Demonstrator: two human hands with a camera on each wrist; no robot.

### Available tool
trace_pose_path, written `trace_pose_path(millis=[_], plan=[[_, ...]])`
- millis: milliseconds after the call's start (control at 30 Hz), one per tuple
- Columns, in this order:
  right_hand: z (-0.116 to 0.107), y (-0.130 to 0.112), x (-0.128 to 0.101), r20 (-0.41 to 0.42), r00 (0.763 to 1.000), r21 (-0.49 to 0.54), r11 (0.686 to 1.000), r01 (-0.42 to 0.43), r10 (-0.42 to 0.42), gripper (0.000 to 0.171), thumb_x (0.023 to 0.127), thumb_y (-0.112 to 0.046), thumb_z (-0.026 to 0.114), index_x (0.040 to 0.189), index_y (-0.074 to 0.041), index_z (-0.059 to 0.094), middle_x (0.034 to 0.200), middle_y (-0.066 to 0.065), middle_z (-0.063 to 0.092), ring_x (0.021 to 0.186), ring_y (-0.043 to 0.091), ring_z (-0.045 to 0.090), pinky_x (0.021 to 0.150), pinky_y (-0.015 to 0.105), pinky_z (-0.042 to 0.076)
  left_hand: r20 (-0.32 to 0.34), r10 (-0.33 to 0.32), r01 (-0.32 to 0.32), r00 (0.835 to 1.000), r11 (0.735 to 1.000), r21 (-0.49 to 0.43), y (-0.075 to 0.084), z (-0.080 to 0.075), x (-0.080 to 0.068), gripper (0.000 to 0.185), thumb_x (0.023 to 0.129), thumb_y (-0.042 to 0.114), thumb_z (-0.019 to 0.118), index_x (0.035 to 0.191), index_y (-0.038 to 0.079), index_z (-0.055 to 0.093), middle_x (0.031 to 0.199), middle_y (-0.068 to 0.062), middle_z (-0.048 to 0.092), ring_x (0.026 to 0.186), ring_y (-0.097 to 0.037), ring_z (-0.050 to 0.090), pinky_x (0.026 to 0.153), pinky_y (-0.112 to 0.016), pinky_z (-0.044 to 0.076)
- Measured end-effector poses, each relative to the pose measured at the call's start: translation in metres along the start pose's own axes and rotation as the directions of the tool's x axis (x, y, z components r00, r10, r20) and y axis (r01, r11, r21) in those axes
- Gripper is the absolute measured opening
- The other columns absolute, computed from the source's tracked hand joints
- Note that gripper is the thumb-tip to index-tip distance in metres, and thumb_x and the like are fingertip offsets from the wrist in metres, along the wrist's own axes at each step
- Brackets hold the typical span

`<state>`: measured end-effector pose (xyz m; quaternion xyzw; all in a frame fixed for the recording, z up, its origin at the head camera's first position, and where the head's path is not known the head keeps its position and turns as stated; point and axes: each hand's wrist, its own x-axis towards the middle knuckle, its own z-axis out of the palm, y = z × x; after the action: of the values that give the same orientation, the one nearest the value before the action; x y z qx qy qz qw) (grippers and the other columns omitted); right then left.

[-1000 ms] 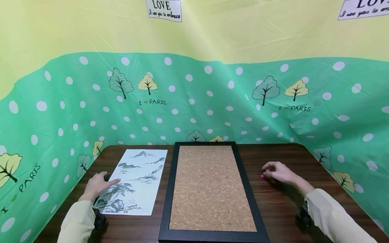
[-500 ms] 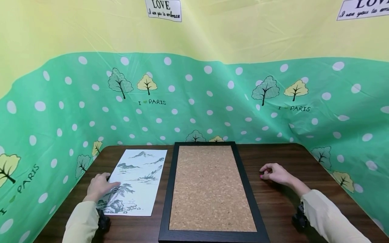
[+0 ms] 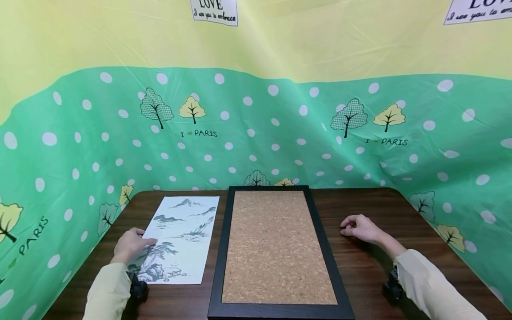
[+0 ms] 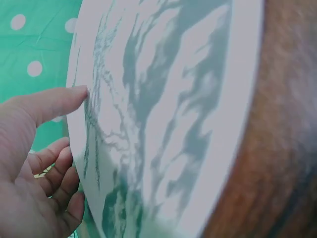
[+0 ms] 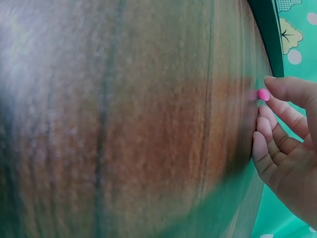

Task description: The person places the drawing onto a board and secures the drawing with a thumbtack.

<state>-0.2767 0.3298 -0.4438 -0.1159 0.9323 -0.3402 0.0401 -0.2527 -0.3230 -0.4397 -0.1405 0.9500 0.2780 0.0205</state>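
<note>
Close in, left of the corkboard (image 3: 280,249), the paper (image 3: 188,258) is gripped at its edge by the left hand (image 3: 130,246), thumb laid on top; a light hold is best used. Farther off, to the right, a pink pin (image 5: 263,94) is pinched by the right hand (image 3: 365,229), fingers narrowed, low over the tabletop (image 3: 332,204); its head is best held squarely.
</note>
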Motion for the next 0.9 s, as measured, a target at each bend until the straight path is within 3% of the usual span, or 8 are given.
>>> trace_pose_path(millis=[367,633,900], plan=[[0.000,-0.002,-0.001,0.014,1.000,-0.004,1.000,0.010,-0.010,0.008,0.078,-0.002,0.062,0.084,0.001,0.065,0.072,0.003,0.061,0.058,0.011,0.049,0.050,0.024,0.042,0.021,-0.001,0.004,1.000,0.991,-0.137,-0.006,-0.001,0.004,0.039,0.074,0.014,0.070,0.095,-0.008,0.047,0.077,-0.014,0.048,0.074,-0.027,0.045,0.062,-0.034,0.038],[0.000,0.002,0.000,0.026,0.999,-0.015,1.000,0.025,-0.024,0.008,0.078,0.001,0.059,0.082,-0.002,0.066,0.073,0.003,0.062,0.056,0.011,0.049,0.049,0.024,0.042,0.074,0.095,-0.083,0.993,0.985,-0.150,-0.018,-0.005,0.008,0.029,0.077,0.007,0.062,0.095,-0.011,0.050,0.081,-0.016,0.054,0.074,-0.025,0.050,0.061,-0.034,0.044],[-0.002,0.004,0.000,0.029,0.998,0.009,0.998,0.057,-0.057,0.007,0.081,0.001,0.058,0.083,0.000,0.064,0.075,0.005,0.060,0.056,0.009,0.049,0.049,0.025,0.044,0.169,0.110,-0.060,0.979,0.960,-0.273,-0.022,-0.012,0.006,0.030,0.081,0.002,0.057,0.104,-0.013,0.046,0.086,-0.015,0.062,0.072,-0.019,0.057,0.061,-0.035,0.047]])
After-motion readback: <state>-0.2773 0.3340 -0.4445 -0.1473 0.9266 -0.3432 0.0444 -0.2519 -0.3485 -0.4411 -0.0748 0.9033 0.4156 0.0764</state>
